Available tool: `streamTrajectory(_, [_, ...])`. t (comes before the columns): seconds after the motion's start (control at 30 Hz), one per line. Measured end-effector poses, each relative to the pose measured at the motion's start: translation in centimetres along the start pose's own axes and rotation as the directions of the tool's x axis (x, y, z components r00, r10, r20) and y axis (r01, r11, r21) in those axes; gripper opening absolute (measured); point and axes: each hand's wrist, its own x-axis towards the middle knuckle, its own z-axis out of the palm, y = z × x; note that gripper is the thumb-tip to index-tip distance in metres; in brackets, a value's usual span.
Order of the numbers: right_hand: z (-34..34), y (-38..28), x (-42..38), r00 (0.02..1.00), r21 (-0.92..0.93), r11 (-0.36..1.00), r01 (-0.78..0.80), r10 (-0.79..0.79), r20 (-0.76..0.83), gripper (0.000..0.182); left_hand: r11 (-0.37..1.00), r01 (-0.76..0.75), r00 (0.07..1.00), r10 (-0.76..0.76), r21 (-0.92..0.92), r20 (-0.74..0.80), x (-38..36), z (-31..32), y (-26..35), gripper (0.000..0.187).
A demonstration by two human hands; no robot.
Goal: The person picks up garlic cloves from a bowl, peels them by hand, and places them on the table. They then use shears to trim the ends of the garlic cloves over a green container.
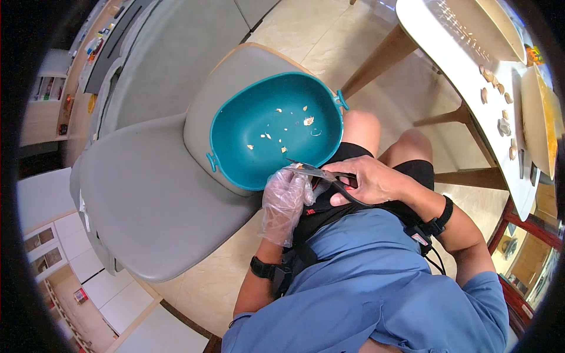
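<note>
In my right hand is a pair of scissors with dark handles, its blades pointing left over the near rim of a teal basin. My left hand, in a clear plastic glove, is closed at the scissor tips. A small pale-brown bit shows at its fingertips, too small and covered to name. Several pale scraps lie scattered on the basin's floor. The basin has two side handles and rests on a grey chair seat.
The grey padded chair stands in front and to the left. On the right, a white table holds several brown shell-like pieces, a dark-handled knife and beige trays. Its wooden leg slants beside the basin.
</note>
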Motion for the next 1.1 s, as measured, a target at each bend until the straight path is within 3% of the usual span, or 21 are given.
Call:
streamTrajectory(0.27, [-0.3,-0.9,0.3,0.988,0.047,0.990,-0.130,0.126,0.084,0.065,1.000,0.029,0.999,-0.029,0.004,-0.025,-0.3,0.4,1.0,0.018])
streamTrajectory(0.33, [-0.3,-1.0,0.4,0.986,0.055,0.988,-0.143,0.137,0.100,0.064,0.990,-0.008,0.999,0.014,0.139,-0.042,-0.4,0.3,1.2,0.018])
streamTrajectory(0.6, [-0.3,-0.6,0.4,0.981,0.044,0.984,-0.174,0.169,0.100,0.069,0.996,0.029,1.000,-0.028,0.081,-0.008,-0.2,-0.2,0.3,0.020])
streamTrajectory(0.67, [-0.2,-0.3,0.3,0.987,0.035,0.989,-0.143,0.140,0.079,0.069,0.998,0.046,0.999,-0.046,0.052,0.012,0.0,-0.6,-0.5,0.020])
streamTrajectory(0.73, [-0.2,-0.3,0.3,0.992,0.027,0.993,-0.111,0.109,0.058,0.069,0.984,-0.014,1.000,0.011,0.178,0.019,0.2,-1.0,-1.2,0.020])
streamTrajectory(0.93, [-0.8,-1.3,0.3,0.983,-0.058,0.987,-0.153,0.158,0.089,0.065,0.989,0.030,0.999,-0.034,0.145,0.025,0.0,-1.1,-2.3,0.020])
streamTrajectory(1.0, [-0.8,-1.2,0.3,0.994,-0.076,0.993,-0.089,0.093,0.056,0.061,0.988,0.024,0.999,-0.030,0.154,0.036,0.1,-1.2,-2.2,0.021])
streamTrajectory(1.1, [-1.1,-1.6,0.5,0.995,-0.143,0.987,-0.073,0.081,0.049,0.068,0.981,0.041,0.997,-0.051,0.190,0.049,0.3,-1.3,-1.3,0.022])
